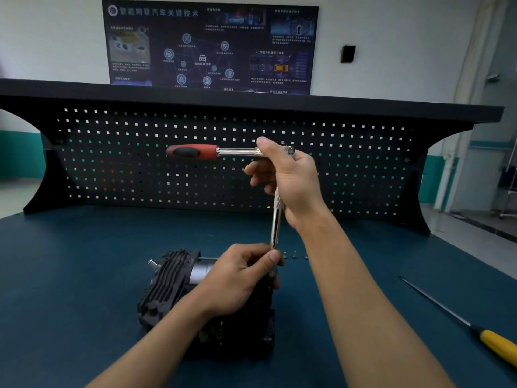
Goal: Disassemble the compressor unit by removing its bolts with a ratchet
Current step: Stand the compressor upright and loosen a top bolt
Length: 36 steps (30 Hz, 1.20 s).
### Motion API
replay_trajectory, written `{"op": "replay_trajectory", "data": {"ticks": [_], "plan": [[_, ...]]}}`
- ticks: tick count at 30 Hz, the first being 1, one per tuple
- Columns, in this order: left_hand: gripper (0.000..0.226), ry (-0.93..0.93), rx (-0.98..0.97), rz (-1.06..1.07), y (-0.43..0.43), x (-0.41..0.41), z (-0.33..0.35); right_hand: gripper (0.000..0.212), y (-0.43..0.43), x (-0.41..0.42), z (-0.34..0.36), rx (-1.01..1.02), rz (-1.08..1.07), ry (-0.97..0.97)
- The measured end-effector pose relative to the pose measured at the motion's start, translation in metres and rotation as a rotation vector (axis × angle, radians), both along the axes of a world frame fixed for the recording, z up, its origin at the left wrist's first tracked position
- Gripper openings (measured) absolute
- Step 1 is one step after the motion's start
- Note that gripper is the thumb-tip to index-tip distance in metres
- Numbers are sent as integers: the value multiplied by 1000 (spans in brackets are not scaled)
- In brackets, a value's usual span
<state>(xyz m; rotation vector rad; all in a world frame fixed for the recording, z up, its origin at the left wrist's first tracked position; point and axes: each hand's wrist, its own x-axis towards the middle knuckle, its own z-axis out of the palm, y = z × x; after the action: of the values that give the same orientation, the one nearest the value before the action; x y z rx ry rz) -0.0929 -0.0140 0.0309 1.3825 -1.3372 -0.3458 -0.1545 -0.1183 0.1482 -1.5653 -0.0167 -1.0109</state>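
Observation:
A black finned compressor unit (167, 278) lies on the blue bench top, partly hidden under my left arm. A ratchet (195, 151) with a red and black handle stands over it, its handle pointing left and a long chrome extension bar (276, 219) running down to the unit. My right hand (285, 175) grips the ratchet at its head. My left hand (240, 278) pinches the bottom of the extension bar where it meets the unit. Small loose bolts (294, 255) lie on the bench just behind the unit.
A long screwdriver (472, 329) with a yellow handle lies on the bench at the right. A black pegboard (195, 169) with a shelf on top closes off the back of the bench. A dark poster hangs on the wall behind.

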Motion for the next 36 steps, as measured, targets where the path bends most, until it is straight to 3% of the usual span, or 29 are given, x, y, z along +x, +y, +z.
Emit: {"op": "replay_trajectory", "data": {"ticks": [3, 8, 10, 17, 24, 33, 36], "plan": [[33, -8, -5, 6, 0, 0, 0, 28, 4, 1, 1, -15, -155, -22], [30, -20, -12, 27, 0, -2, 0, 38, 6, 6, -5, -338, -918, 76], [31, -18, -4, 39, -2, -2, 0, 35, 3, 4, -5, -339, -997, 102], [27, -24, 7, 63, -3, 0, -2, 39, -8, 6, -8, -251, -821, 124], [36, -4, 18, 37, -2, 1, -2, 26, -15, 4, -5, 39, -307, 94], [37, 29, 28, 3, -1, 1, -2, 24, -13, 6, -8, 99, -44, 107], [38, 20, 33, 11, -1, 1, -2, 27, -14, 4, -7, 175, 136, 122]]}}
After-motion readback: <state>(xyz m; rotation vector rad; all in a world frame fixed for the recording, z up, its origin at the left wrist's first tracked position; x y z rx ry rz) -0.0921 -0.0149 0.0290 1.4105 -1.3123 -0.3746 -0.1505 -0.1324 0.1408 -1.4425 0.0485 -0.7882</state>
